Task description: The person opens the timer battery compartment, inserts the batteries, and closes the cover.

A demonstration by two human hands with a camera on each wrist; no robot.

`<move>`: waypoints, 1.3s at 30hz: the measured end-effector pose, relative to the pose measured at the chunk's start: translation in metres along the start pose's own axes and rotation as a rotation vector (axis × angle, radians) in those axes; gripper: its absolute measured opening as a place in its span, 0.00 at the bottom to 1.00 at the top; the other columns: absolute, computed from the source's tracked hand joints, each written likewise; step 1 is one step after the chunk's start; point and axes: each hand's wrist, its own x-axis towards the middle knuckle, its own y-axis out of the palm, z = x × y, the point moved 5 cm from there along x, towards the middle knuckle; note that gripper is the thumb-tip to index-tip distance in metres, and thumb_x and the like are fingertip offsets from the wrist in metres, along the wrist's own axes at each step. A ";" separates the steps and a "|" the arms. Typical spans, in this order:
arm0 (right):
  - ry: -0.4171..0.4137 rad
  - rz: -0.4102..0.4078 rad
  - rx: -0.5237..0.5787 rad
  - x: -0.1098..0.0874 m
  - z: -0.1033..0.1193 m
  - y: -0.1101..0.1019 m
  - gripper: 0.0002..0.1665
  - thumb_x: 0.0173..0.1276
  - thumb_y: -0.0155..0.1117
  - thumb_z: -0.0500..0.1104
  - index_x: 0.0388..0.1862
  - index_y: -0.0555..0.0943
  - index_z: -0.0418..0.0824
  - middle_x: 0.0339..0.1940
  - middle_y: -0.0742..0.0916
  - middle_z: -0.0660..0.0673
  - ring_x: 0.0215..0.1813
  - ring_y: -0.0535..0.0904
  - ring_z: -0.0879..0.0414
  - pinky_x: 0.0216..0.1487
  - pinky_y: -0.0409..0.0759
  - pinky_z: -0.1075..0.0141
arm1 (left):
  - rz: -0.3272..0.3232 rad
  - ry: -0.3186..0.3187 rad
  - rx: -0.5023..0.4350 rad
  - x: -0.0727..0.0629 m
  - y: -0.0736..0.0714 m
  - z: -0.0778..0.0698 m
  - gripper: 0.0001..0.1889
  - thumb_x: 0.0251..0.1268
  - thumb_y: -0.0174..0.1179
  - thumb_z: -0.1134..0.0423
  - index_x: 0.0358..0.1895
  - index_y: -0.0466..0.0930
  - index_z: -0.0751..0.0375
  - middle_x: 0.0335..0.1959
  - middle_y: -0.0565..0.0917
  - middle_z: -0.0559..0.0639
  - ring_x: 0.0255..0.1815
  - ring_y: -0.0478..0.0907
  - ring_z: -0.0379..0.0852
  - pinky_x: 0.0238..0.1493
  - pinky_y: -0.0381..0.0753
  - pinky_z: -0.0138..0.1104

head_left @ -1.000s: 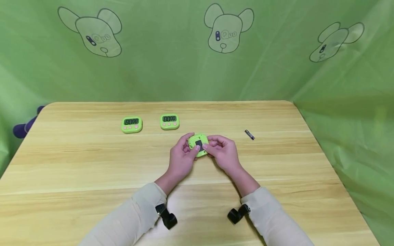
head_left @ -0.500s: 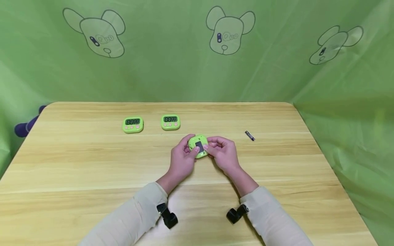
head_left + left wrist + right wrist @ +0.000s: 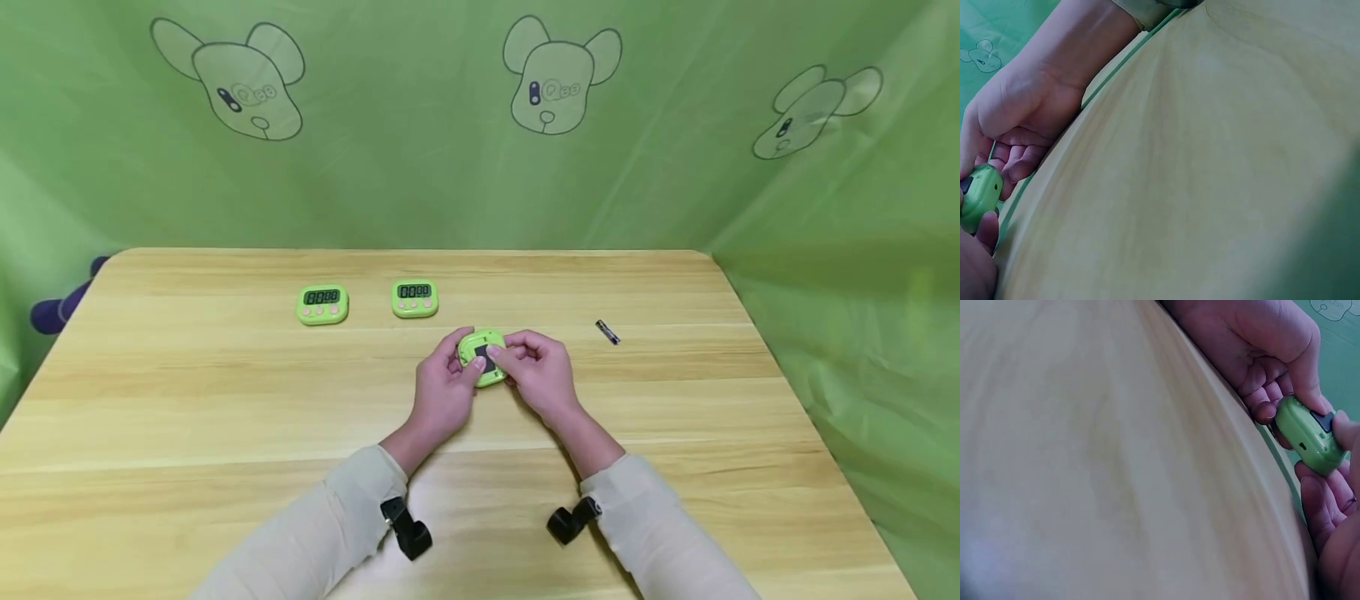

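Observation:
A green digital timer (image 3: 470, 344) is held back side up over the middle of the table. A dark rectangular patch (image 3: 486, 362) shows on its back, in the head view. My left hand (image 3: 438, 387) grips the timer's left side, thumb on the back and fingers beneath. From the other side my right hand (image 3: 546, 379) pinches it, its thumb lying on the dark patch. Both wrist views show the timer edge-on, with fingers of both hands around the green casing (image 3: 1310, 440). Its display faces away and is hidden.
Two more green timers, a left one (image 3: 322, 305) and a right one (image 3: 415, 298), lie face up beyond my left hand, digits showing. A small battery (image 3: 607, 332) lies to the right on the wooden table (image 3: 225, 400). Green printed cloth (image 3: 420, 167) hangs behind the table.
The right thumb has slid left and slightly up, farther onto the timer's dark patch. The left hand keeps its grip, and the objects on the table stay where they were.

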 end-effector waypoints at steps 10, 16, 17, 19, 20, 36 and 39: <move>0.013 -0.031 -0.104 -0.009 0.033 0.005 0.09 0.65 0.71 0.33 0.38 0.85 0.25 0.24 0.85 0.39 0.23 0.79 0.52 0.25 0.83 0.66 | -0.033 -0.030 0.011 0.001 0.001 0.000 0.22 0.65 0.59 0.80 0.63 0.72 0.76 0.50 0.82 0.71 0.50 0.83 0.59 0.46 0.84 0.33; 0.028 -0.049 -0.093 -0.001 0.008 0.004 0.08 0.65 0.72 0.35 0.38 0.87 0.28 0.25 0.85 0.41 0.23 0.78 0.57 0.25 0.82 0.69 | -0.039 -0.046 0.006 0.002 0.002 -0.001 0.22 0.64 0.57 0.84 0.62 0.69 0.81 0.51 0.80 0.75 0.52 0.81 0.64 0.48 0.84 0.35; 0.018 -0.052 -0.088 0.000 0.005 0.004 0.09 0.65 0.73 0.35 0.38 0.87 0.29 0.25 0.85 0.41 0.23 0.77 0.57 0.24 0.81 0.69 | -0.043 -0.047 0.006 0.002 0.002 -0.001 0.22 0.64 0.57 0.84 0.62 0.70 0.81 0.51 0.80 0.75 0.52 0.81 0.63 0.48 0.84 0.34; 0.001 -0.056 -0.079 0.000 0.003 0.003 0.09 0.64 0.74 0.37 0.38 0.87 0.30 0.25 0.86 0.40 0.24 0.78 0.57 0.24 0.81 0.69 | -0.050 -0.046 -0.001 0.001 0.002 -0.002 0.22 0.64 0.58 0.83 0.62 0.70 0.79 0.51 0.80 0.74 0.52 0.82 0.62 0.47 0.83 0.33; -0.008 -0.058 -0.075 0.000 0.002 0.004 0.09 0.64 0.74 0.37 0.37 0.88 0.30 0.25 0.85 0.40 0.24 0.78 0.57 0.24 0.81 0.69 | -0.054 -0.044 -0.004 0.001 0.002 -0.002 0.22 0.64 0.58 0.83 0.62 0.71 0.78 0.51 0.81 0.74 0.52 0.82 0.62 0.47 0.83 0.33; -0.072 -0.109 -0.151 0.002 0.002 0.002 0.06 0.66 0.71 0.35 0.34 0.88 0.30 0.21 0.83 0.43 0.24 0.74 0.57 0.24 0.74 0.72 | -0.092 -0.023 -0.005 -0.001 0.005 -0.001 0.22 0.64 0.59 0.81 0.61 0.74 0.74 0.50 0.82 0.71 0.50 0.84 0.57 0.46 0.84 0.32; -0.015 -0.090 -0.091 0.002 0.000 0.000 0.08 0.68 0.69 0.37 0.38 0.88 0.31 0.24 0.85 0.41 0.22 0.75 0.57 0.22 0.76 0.71 | -0.103 -0.023 0.012 -0.001 0.005 0.000 0.22 0.65 0.60 0.79 0.62 0.74 0.72 0.50 0.83 0.70 0.49 0.84 0.56 0.45 0.84 0.32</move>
